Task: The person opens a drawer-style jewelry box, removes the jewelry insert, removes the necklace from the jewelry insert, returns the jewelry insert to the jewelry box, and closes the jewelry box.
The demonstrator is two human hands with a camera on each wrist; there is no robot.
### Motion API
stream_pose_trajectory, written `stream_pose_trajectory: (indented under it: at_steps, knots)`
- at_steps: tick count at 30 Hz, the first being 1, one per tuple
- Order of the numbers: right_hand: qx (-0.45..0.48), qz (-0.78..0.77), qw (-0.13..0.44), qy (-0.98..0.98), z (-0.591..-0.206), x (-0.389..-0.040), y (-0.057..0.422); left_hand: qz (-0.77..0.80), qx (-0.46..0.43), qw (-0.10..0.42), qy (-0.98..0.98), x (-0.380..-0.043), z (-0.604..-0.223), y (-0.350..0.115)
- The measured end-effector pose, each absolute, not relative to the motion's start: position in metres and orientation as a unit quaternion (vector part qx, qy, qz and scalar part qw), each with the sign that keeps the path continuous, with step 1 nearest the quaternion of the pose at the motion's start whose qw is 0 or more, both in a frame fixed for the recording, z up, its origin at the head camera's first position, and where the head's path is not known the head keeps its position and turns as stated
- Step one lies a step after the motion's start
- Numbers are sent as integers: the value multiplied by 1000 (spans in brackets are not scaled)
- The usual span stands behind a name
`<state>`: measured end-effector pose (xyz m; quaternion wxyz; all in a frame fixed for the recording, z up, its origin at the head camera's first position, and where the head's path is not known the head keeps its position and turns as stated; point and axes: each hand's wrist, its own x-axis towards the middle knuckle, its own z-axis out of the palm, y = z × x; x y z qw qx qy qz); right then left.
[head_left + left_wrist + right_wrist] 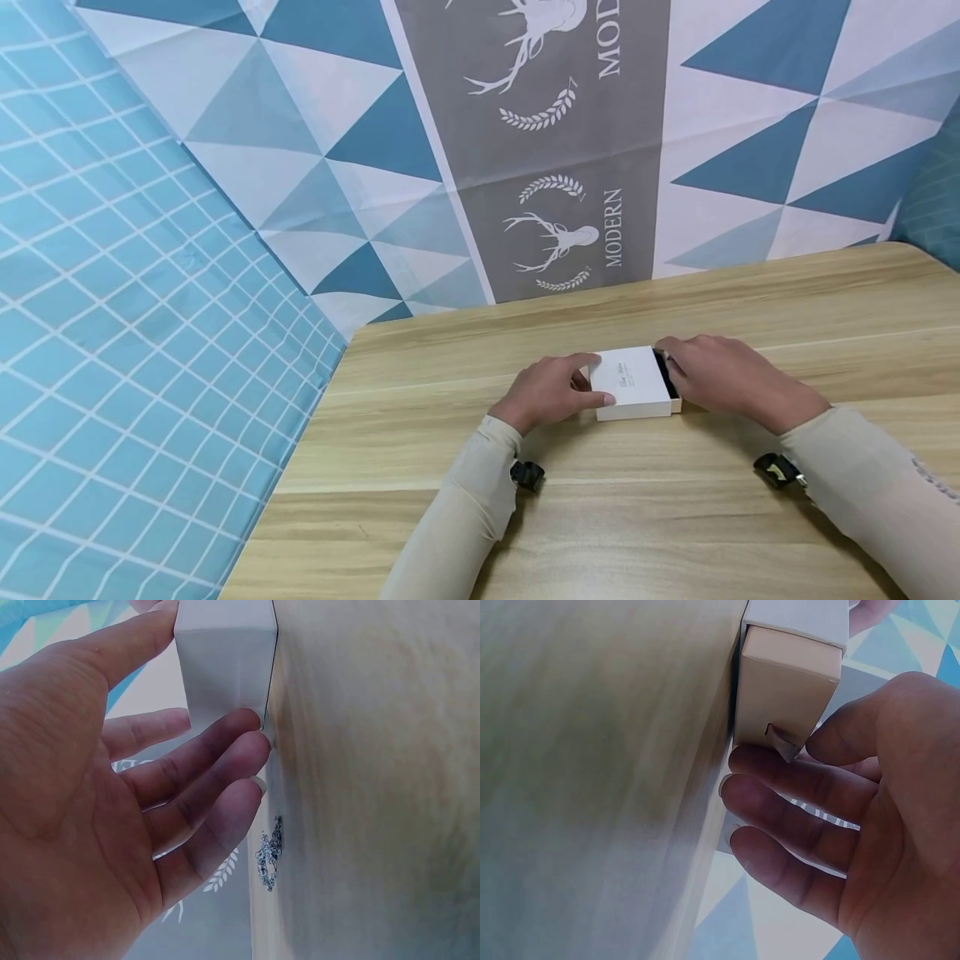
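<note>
A white slide-out box [630,379] with small printed lettering lies flat on the table. Its outer sleeve [225,667] is held by my left hand [551,392], thumb at the near edge and index finger at the far edge; the other left fingers curl loosely below its end. From the right end of the sleeve a cream drawer [787,682] sticks out a little, and its dark inside shows in the head view. A short ribbon tab [781,742] hangs from the drawer's end. My right hand [716,375] pinches this tab between thumb and index finger.
The wooden table [630,517] reaches back to a wall cloth [570,167] with triangles and deer prints. A blue gridded cloth [135,333] hangs along the left. In the left wrist view, a small silvery speckled patch [270,859] shows beyond the fingers.
</note>
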<state>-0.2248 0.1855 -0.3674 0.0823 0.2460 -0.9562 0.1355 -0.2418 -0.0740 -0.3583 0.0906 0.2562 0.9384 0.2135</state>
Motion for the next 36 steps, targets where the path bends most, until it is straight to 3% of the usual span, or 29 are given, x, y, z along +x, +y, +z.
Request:
stream_pose_trajectory:
  at_steps: [36]
  knots:
    - [246, 126, 83, -957, -368, -223, 182, 212, 267, 79, 937, -243, -363, -76]
